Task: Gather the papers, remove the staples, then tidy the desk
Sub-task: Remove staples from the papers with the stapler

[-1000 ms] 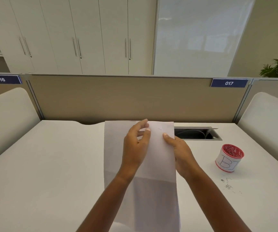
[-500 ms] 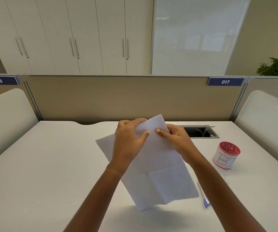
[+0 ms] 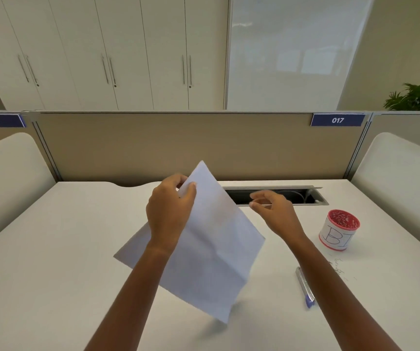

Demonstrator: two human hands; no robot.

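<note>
My left hand [image 3: 169, 214] grips a white sheaf of papers [image 3: 211, 249] by its upper corner and holds it tilted above the desk [image 3: 52, 249]. My right hand [image 3: 274, 214] hovers just right of the papers, clear of them, thumb and forefinger drawn close in a pinch. Anything between those fingertips is too small to see. Loose removed staples [image 3: 339, 268] lie scattered on the desk at the right.
A red-rimmed cup [image 3: 339, 233] with a white label stands at the right. A silver and blue tool [image 3: 305, 287] lies beside my right forearm. An open cable slot [image 3: 292, 196] runs along the back, under the beige partition [image 3: 178, 148].
The papers were turned from straight to tilted and lifted higher. My right hand left the top corner and drew away to the right. The silver and blue tool came into view.
</note>
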